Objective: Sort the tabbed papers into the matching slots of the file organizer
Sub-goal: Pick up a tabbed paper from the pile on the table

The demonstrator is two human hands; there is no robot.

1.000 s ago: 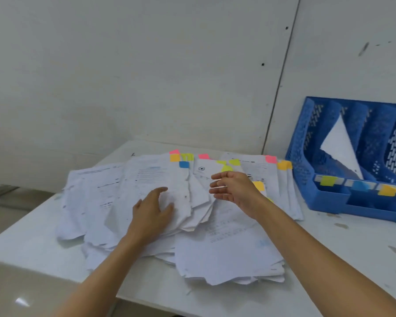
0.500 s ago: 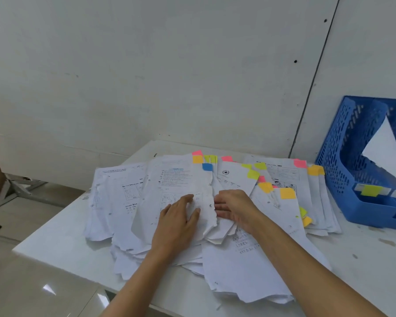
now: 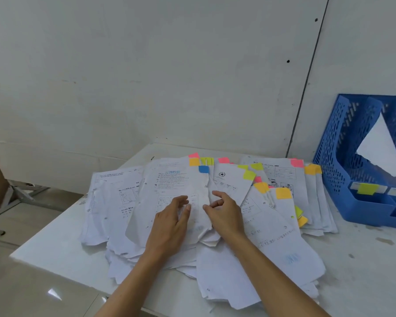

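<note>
Two hands on the paper pile (image 3: pixel 272 248).
Left hand (image 3: pixel 169 227) flat, fingers straight, pressing the blue-tabbed sheet (image 3: pixel 174 184); right hand (image 3: pixel 224 216) just beside it, fingers curled at that sheet's edge, can't tell if pinching. File organizer (image 3: pixel 336 161) well right of both.

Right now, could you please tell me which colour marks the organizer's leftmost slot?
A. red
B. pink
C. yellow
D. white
C: on the organizer, the leftmost slot's label is yellow.
</note>
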